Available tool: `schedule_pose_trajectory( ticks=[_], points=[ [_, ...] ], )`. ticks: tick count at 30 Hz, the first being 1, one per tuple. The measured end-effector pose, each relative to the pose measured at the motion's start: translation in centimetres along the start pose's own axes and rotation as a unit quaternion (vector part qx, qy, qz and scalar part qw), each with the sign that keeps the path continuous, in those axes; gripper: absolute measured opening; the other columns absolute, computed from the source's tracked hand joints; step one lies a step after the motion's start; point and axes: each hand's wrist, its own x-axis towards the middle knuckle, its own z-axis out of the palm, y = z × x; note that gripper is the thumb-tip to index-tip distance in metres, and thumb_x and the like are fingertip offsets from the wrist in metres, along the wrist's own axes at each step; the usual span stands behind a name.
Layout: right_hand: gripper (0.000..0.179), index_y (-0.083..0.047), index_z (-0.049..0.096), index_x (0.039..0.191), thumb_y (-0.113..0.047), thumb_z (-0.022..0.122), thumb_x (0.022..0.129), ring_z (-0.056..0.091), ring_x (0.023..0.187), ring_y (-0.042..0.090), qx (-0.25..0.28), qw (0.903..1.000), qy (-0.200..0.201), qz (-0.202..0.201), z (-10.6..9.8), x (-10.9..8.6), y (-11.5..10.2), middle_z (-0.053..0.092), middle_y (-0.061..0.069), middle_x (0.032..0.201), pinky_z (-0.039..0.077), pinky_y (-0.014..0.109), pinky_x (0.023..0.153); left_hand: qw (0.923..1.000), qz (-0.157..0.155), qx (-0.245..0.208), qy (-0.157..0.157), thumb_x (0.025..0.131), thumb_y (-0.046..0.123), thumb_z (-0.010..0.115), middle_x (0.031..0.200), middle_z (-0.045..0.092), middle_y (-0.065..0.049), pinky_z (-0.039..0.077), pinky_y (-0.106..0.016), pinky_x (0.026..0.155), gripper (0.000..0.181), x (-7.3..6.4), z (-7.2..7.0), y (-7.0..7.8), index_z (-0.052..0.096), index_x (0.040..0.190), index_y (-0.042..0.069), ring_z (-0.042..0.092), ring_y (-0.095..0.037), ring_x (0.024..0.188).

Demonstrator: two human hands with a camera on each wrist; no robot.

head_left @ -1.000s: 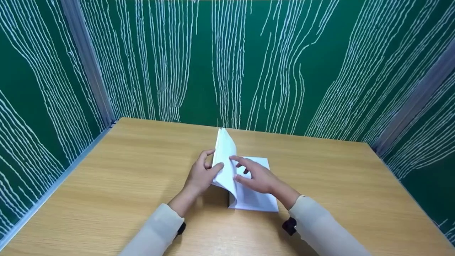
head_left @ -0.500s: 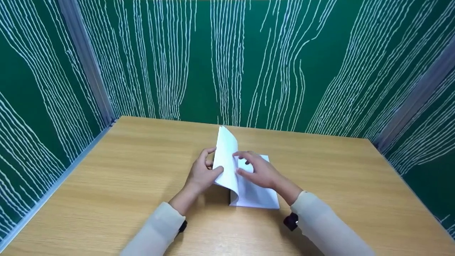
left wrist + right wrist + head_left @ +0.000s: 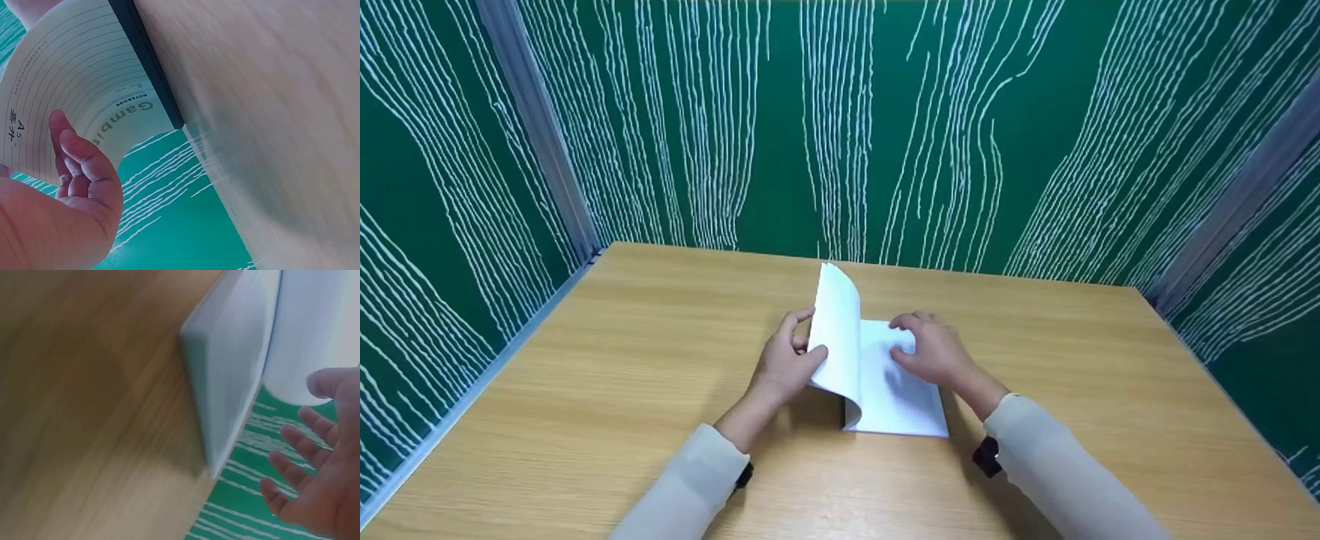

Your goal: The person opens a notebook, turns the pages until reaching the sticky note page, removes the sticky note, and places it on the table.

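A white notebook [image 3: 896,405] lies on the table with its right part flat. Its left part, a bundle of leaves with the cover, stands bent upward. My left hand [image 3: 784,364] grips this raised part by its left edge, thumb on the page side and fingers behind. In the left wrist view the curved cover [image 3: 67,67] shows ruled lines, the words "Gambit" and "NOTEBOOK", and a dark spine [image 3: 149,62]. My right hand [image 3: 937,352] hovers over the flat right page with loosely bent fingers. It holds nothing; in the right wrist view its fingers are apart from the paper.
The wooden table [image 3: 660,322] extends around the notebook on all sides. Green panels [image 3: 780,150] with wavy white lines stand behind it and at both sides, joined by grey posts [image 3: 540,127]. Dark devices sit under both sleeves at the wrists.
My right hand has moved off the raised leaf to the right and now hangs over the flat page. My left hand keeps its grip on the raised part.
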Motion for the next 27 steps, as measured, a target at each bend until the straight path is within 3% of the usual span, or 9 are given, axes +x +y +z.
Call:
schedule_pose_trajectory(
  ticks=[4, 10, 14, 21, 27],
  points=[
    [0.038, -0.02, 0.056, 0.111, -0.035, 0.061, 0.077, 0.044, 0.107, 0.023, -0.02, 0.9994, -0.017, 0.024, 0.1, 0.3, 1.3, 0.053, 0.0, 0.115, 0.03, 0.053, 0.09, 1.0, 0.0, 0.003, 0.004, 0.081, 0.02, 0.053, 0.093, 0.064, -0.005, 0.051, -0.03, 0.065, 0.056, -0.1, 0.1, -0.1, 0.031, 0.132, 0.027, 0.064, -0.015, 0.076],
    [0.037, -0.02, 0.054, 0.114, -0.033, 0.059, 0.08, 0.041, 0.11, 0.025, -0.024, 0.9973, -0.036, 0.059, 0.4, 0.4, 2.8, 0.051, 0.003, 0.118, 0.027, 0.053, 0.094, 0.9999, -0.009, 0.003, 0.005, 0.081, 0.021, 0.053, 0.093, 0.064, -0.003, 0.051, -0.03, 0.065, 0.055, -0.2, 0.2, 0.0, 0.031, 0.131, 0.028, 0.063, -0.015, 0.077],
    [0.045, -0.022, 0.049, 0.121, -0.035, 0.059, 0.079, 0.038, 0.116, 0.028, -0.038, 0.9957, -0.051, 0.068, 0.5, 0.4, 3.1, 0.047, 0.005, 0.125, 0.024, 0.055, 0.096, 0.9999, -0.005, 0.006, 0.01, 0.081, 0.021, 0.053, 0.09, 0.064, -0.004, 0.051, -0.029, 0.064, 0.054, -0.1, 0.2, -0.1, 0.032, 0.131, 0.026, 0.063, -0.015, 0.075],
    [0.067, -0.022, 0.031, 0.136, -0.043, 0.057, 0.078, 0.026, 0.128, 0.033, -0.06, 0.9871, -0.119, 0.089, 0.6, 0.3, 3.2, 0.035, 0.008, 0.138, 0.015, 0.06, 0.098, 0.9999, -0.002, 0.006, 0.01, 0.081, 0.021, 0.053, 0.09, 0.065, -0.005, 0.051, -0.029, 0.063, 0.054, 0.0, 0.1, -0.3, 0.032, 0.13, 0.027, 0.064, -0.015, 0.074],
    [0.069, -0.017, 0.027, 0.137, -0.043, 0.054, 0.08, 0.023, 0.13, 0.033, -0.065, 0.9849, -0.132, 0.091, 0.8, 0.4, 3.4, 0.033, 0.01, 0.139, 0.014, 0.062, 0.098, 0.9999, 0.006, 0.005, 0.009, 0.081, 0.021, 0.053, 0.091, 0.065, -0.006, 0.051, -0.03, 0.063, 0.054, 0.0, 0.0, -0.2, 0.032, 0.13, 0.025, 0.064, -0.016, 0.075]
  ],
)
